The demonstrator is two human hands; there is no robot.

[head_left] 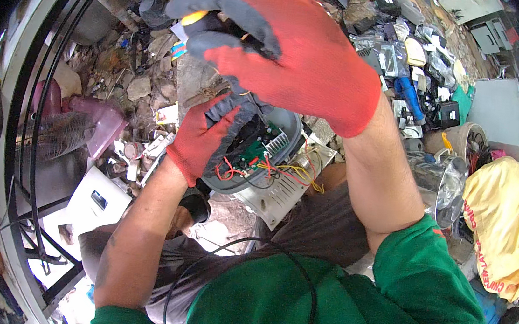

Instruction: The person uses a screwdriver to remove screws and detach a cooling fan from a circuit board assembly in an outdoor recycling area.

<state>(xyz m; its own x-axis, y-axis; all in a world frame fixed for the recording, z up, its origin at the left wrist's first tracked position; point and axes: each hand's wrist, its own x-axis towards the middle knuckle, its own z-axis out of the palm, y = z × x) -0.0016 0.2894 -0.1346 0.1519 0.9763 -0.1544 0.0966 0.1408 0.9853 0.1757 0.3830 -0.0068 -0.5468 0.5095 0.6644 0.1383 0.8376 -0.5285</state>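
Observation:
My right hand (298, 51), in a red glove with dark grey fingers, is closed around a black and yellow handle (194, 17) that looks like a screwdriver's. Its shaft is hidden. Below it, my left hand (205, 133) wears a matching glove and grips the left side of an open grey plastic casing (289, 124). Inside the casing lie a green circuit board (251, 154), a finned metal heat sink (276, 143) and dark parts half covered by my fingers. Red and yellow wires (293, 173) trail out over the front rim.
A slotted pale metal panel (271, 202) lies beneath the casing, by my legs. A black metal frame (39, 105) stands at left. Electronic scrap (411, 70) covers the ground at upper right, with a clear container (442, 189) and a yellow sack (499, 221) nearer me. A black cable (310, 283) loops across my front.

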